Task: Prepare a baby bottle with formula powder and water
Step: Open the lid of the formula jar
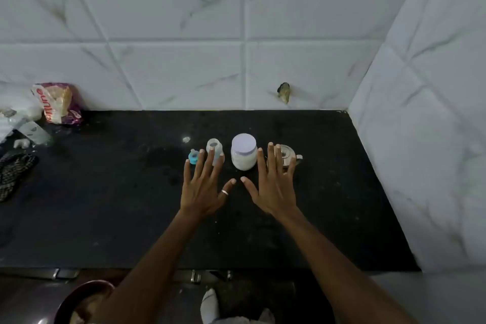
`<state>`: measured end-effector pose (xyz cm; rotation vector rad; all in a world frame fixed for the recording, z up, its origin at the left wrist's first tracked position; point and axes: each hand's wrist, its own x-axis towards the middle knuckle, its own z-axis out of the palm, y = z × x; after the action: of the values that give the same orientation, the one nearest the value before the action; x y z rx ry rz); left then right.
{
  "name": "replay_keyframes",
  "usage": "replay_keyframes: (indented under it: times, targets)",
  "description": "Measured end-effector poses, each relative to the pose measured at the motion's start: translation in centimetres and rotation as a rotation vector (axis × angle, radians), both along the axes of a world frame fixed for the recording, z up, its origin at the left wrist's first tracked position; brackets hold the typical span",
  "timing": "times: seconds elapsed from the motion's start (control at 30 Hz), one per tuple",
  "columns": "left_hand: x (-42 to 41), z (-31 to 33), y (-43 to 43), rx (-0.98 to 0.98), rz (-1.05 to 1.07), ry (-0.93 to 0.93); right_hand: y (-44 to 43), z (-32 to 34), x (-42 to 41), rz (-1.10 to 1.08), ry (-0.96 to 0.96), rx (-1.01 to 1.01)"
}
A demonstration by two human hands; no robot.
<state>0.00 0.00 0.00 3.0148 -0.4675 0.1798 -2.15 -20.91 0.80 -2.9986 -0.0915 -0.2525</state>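
I see the left hand (203, 188) and right hand (274, 188) palm down over a black stone counter (105, 192), fingers straight and spread, holding nothing. Just beyond the left fingertips stands a small clear plastic baby bottle (214, 150), open-topped, with its blue teat ring (194, 158) lying beside it. A white powder jar (244, 154) with a lilac lid stands further back, between the hands. A small steel kettle (286, 156) sits behind the right fingers. I judge a careless reach could tip the light bottle, and its narrow neck invites spilled powder or water.

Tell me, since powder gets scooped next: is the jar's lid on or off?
On. The pale purple lid sits flat over the top of the upright jar, hiding its mouth.
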Motion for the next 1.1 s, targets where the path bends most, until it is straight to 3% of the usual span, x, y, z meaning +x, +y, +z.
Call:
replay_keyframes:
  times: [0.3, 0.6, 0.77, 1.1]
  targets:
    - [-1.3, -0.6, 0.3, -0.015, 0.117, 0.100, -1.2, -0.8, 0.0, 0.017, 0.071, 0.047]
    - [0.1, -0.2, -0.3, -0.320, 0.172, 0.239, 0.6, 1.7, 4.5, 0.020, 0.027, 0.207]
    - [2.4, -0.6, -0.7, -0.520, 0.117, 0.343, 1.5, 3.0, 8.3, 0.017, 0.202, 0.261]
    - [6.2, -2.4, -1.7, -0.787, -0.077, 0.541, 2.8, 3.3, 12.6, -0.118, 0.443, 0.144]
